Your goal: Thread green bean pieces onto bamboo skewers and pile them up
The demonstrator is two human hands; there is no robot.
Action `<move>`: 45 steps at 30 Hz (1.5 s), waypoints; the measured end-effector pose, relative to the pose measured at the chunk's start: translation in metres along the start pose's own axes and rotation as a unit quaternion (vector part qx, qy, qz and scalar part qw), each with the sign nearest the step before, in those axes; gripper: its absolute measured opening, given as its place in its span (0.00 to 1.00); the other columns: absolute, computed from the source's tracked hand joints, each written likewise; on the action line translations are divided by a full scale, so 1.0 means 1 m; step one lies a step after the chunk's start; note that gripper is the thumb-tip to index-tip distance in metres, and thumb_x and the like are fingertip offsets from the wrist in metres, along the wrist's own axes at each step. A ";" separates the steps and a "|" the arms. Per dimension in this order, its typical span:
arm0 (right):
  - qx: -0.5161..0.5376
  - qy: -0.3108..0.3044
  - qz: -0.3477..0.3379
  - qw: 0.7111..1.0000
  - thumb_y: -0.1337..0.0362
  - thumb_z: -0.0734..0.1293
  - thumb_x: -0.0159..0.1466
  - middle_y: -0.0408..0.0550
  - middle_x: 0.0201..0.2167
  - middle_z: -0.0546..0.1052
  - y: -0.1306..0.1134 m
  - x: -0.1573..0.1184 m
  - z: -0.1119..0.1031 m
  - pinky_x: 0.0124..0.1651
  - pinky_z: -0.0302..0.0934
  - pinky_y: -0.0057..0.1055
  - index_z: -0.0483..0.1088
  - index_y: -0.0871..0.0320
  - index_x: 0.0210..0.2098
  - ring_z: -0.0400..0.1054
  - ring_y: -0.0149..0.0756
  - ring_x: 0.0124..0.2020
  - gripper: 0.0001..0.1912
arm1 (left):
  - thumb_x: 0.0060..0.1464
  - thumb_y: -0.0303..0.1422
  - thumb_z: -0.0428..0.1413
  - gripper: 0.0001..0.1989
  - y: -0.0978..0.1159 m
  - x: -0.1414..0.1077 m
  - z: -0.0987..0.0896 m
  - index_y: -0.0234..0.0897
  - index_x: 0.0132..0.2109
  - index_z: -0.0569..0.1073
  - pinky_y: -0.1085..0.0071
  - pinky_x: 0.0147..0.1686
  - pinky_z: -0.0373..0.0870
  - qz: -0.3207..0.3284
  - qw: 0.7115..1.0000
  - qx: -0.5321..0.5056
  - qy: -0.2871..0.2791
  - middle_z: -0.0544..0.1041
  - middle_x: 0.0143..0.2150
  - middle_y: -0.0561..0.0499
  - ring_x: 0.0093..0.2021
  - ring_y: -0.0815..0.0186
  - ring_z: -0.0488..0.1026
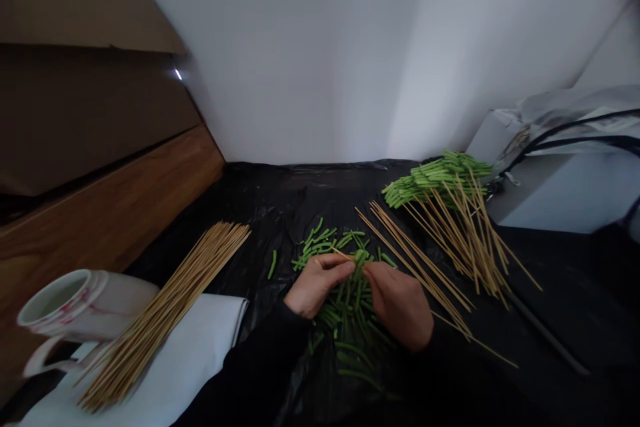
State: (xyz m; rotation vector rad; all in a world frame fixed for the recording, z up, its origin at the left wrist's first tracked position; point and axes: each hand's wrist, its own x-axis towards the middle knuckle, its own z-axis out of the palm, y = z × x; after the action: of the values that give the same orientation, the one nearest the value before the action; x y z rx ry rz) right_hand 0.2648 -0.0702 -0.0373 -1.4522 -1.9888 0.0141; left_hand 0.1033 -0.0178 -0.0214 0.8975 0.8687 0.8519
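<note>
Both of my hands meet over a loose pile of cut green beans (pixel 350 307) on black plastic sheeting. My left hand (pixel 319 281) is closed, its thumb and forefinger pinching a few green bean pieces (pixel 359 257). A thin bamboo skewer (pixel 342 253) shows at the left fingertips, running toward the beans. My right hand (pixel 401 303) is closed against the other side of those pieces, its fingers curled around what looks like the same skewer. The grip itself is mostly hidden by the fingers. More loose bean pieces lie just beyond the hands.
At left, a bundle of bamboo skewers (pixel 170 313) rests by a tipped white mug (pixel 90 303) and white sheet (pixel 200 340). Skewered green beans (pixel 435 177) are stacked at back right, sticks pointing toward me. Several loose skewers (pixel 415 260) lie right of my hands. A white box (pixel 565 187) stands behind.
</note>
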 end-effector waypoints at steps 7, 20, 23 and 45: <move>-0.076 0.040 0.051 0.995 0.68 0.56 0.67 0.47 0.33 0.76 0.027 0.008 -0.014 0.39 0.56 0.27 0.69 0.58 0.37 0.70 0.33 0.36 0.11 | 0.46 0.37 0.63 0.13 0.017 0.006 -0.019 0.34 0.38 0.80 0.69 0.41 0.66 0.122 0.983 0.088 0.107 0.80 0.36 0.46 0.36 0.65 0.73; -0.121 -0.032 0.113 0.986 0.72 0.59 0.62 0.50 0.35 0.76 0.053 0.006 -0.007 0.37 0.57 0.29 0.69 0.57 0.41 0.70 0.36 0.38 0.11 | 0.51 0.29 0.58 0.09 -0.006 0.006 -0.015 0.42 0.39 0.80 0.62 0.49 0.63 0.258 0.810 0.526 0.035 0.77 0.39 0.48 0.42 0.60 0.72; -0.121 -0.042 0.101 0.987 0.73 0.61 0.59 0.50 0.34 0.75 0.055 0.005 -0.002 0.36 0.57 0.29 0.69 0.57 0.41 0.70 0.37 0.38 0.11 | 0.52 0.28 0.57 0.09 -0.005 0.005 -0.015 0.41 0.39 0.79 0.63 0.49 0.63 0.261 0.800 0.539 0.037 0.77 0.39 0.48 0.42 0.60 0.72; 0.004 -0.011 0.036 0.999 0.65 0.59 0.65 0.46 0.37 0.75 0.035 0.006 -0.003 0.39 0.61 0.28 0.70 0.55 0.43 0.70 0.33 0.37 0.10 | 0.52 0.27 0.54 0.10 -0.003 0.001 -0.017 0.42 0.38 0.79 0.61 0.48 0.61 0.277 0.726 0.629 0.024 0.77 0.43 0.48 0.47 0.57 0.67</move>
State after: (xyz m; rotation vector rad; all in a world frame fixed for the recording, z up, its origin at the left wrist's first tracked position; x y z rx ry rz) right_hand 0.2949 -0.0521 -0.0455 -1.5248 -1.9513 0.0705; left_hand 0.0893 -0.0136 -0.0303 2.4428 1.2439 0.6992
